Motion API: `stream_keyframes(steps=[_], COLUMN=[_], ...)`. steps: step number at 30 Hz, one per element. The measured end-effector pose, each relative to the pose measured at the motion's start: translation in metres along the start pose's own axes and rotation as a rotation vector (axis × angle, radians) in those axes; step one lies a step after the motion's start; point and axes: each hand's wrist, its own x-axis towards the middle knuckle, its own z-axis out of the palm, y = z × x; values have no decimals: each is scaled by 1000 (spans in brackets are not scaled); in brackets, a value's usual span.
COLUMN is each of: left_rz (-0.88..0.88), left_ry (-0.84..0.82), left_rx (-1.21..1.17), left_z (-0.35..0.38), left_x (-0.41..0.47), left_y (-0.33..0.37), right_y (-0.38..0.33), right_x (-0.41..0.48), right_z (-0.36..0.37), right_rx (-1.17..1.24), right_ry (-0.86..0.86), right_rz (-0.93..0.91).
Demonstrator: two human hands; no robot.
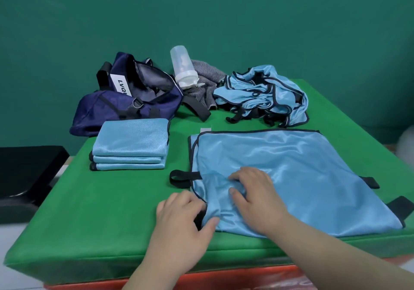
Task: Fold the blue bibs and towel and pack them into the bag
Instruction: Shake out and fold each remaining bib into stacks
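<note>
Folding step in hand: blue bib (291, 177) flat on green table (100, 211), front right. Left hand (181, 213) pinches its near-left corner; right hand (253, 195) rests spread on cloth, gripping nothing. Next, likely: carry corner across, then onto folded stack (131, 146) by navy bag (125, 97)

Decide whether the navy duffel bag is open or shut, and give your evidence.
Open: the navy duffel bag gapes at its top, so its dark inner lining shows. What it holds cannot be told.
</note>
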Motion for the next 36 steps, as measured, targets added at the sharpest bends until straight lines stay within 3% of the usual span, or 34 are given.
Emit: stream_keyframes(steps=[8,22,29,33,36], left_rz=[-9,191,332,251,118], left_ry=[-201,-261,-162,-268,-411], left_rx=[-141,-252,-336,-300,-442], left_z=[-29,-55,-67,-68,-67], left_x=[4,7,5,3,0], left_y=[-25,-37,-34,-35,-32], right_y=[0,-2,-3,-3,-2], right_x=[0,-1,0,0,0], right_z=[1,1,0,1,1], right_rx=[-6,13,19,23,15], right_ry=[-21,-31,-30,-25,-25], right_rz=[13,36,39,31,27])
